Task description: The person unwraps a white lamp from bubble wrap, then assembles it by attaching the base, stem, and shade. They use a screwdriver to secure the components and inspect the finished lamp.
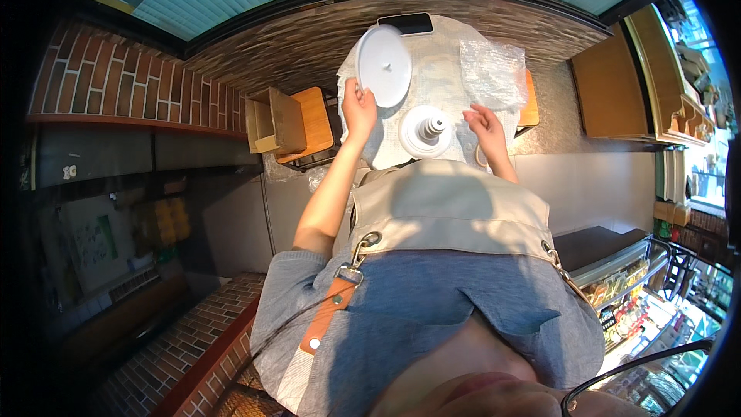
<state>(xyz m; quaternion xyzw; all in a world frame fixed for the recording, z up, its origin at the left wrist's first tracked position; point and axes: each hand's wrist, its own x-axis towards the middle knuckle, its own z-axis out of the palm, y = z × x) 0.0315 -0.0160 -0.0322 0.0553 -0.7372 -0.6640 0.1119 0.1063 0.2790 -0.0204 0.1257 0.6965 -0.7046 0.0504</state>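
Observation:
My left hand point(360, 110) grips the near left rim of a round white disc point(378, 81). The disc is held tilted over the table, with a small nub at its middle. Below and right of it, a white round base point(413, 143) with a stepped grey and white column stands upright on the table, apart from the disc. To the right of this base is my right hand point(488, 135), holding nothing, its fingers apart and slightly curled. Beside the right wrist lies a small ring-shaped thing point(482, 157), partly hidden.
A pale patterned cloth covers the table point(434, 38). A dark phone point(417, 24) lies at its far edge, and bubble wrap point(494, 75) at the right. An open cardboard box point(282, 120) rests on a wooden stool point(315, 120) to the left. A brick-faced wall point(309, 35) stands behind.

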